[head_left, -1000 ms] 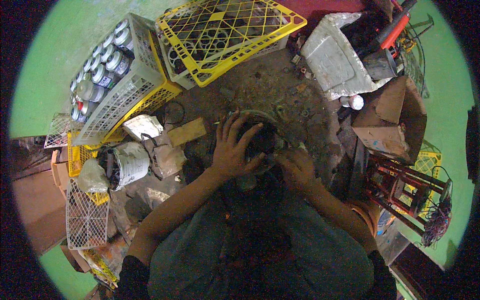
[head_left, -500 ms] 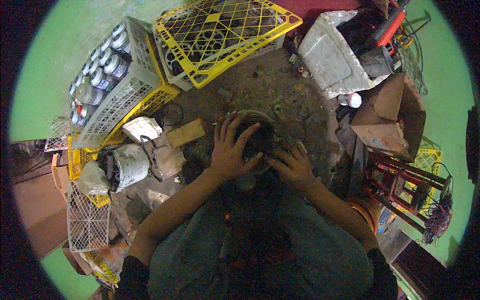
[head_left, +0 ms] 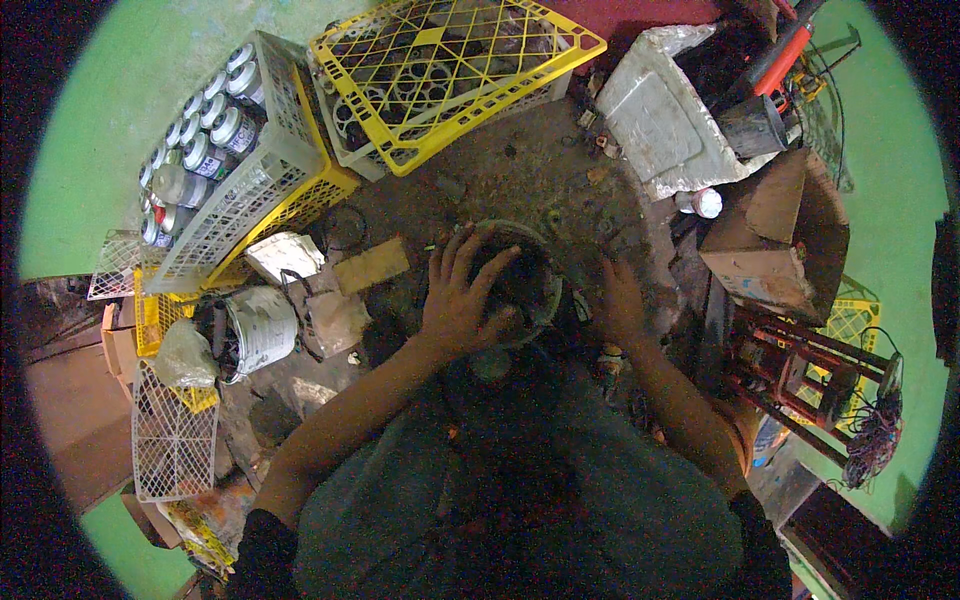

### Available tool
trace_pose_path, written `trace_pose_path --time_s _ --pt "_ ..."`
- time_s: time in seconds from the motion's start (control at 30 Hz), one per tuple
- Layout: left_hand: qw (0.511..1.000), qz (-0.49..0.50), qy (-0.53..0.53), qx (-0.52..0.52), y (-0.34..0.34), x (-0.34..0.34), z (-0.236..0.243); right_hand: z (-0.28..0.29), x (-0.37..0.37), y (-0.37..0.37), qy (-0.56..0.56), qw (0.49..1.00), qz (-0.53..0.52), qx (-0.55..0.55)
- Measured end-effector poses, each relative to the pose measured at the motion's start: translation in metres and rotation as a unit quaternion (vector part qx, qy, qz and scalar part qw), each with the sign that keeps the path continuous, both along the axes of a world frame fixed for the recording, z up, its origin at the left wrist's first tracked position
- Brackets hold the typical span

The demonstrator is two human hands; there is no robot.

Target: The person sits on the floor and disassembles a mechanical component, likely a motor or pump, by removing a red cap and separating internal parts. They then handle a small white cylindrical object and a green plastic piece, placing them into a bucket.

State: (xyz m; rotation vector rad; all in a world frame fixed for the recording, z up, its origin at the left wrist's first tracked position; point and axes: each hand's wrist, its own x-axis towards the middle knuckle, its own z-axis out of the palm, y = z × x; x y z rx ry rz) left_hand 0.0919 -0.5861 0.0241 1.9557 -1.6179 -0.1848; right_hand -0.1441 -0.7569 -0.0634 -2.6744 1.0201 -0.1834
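Observation:
A dark, round, greasy metal part (head_left: 525,285) sits on the dirty floor in front of my knees. My left hand (head_left: 462,295) lies spread over its left side and top, fingers gripping it. To the right of the part, my right hand (head_left: 620,305) rests flat on the floor with its fingers apart, holding nothing that I can see. Small bolts and scraps (head_left: 590,135) lie scattered on the ground beyond the part.
A yellow plastic crate (head_left: 450,70) stands at the back, a white crate with several cans (head_left: 225,160) at the left. A white tub with tools (head_left: 690,110) and a cardboard box (head_left: 775,240) are at the right. A small bucket (head_left: 260,325) lies left.
My right hand has slid away from the round part to the right and now rests on the floor. My left hand stays on the part.

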Motion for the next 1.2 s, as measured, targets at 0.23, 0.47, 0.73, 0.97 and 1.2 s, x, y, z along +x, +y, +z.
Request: trace_pose_path --time_s 0.23,0.47,0.73,0.97,1.2 --pt "0.989 0.009 0.125 -0.073 0.003 0.006 -0.011 -0.002 0.026 0.002 -0.003 0.984 -0.036 0.172" --pt "0.93 0.123 0.317 -0.14 0.014 0.022 -0.007 -0.021 -0.005 0.002 -0.16 0.955 -0.104 0.228" --pt "0.926 0.143 0.277 -0.213 0.05 0.035 -0.007 0.058 -0.019 -0.019 -0.466 0.852 -0.197 0.137" --pt "0.944 0.124 0.241 -0.186 0.062 0.05 0.004 0.185 0.03 0.029 -0.454 0.851 -0.182 0.191" --pt "0.947 0.162 0.216 -0.176 0.068 0.045 -0.024 0.189 0.041 0.054 -0.472 0.851 -0.164 0.16"
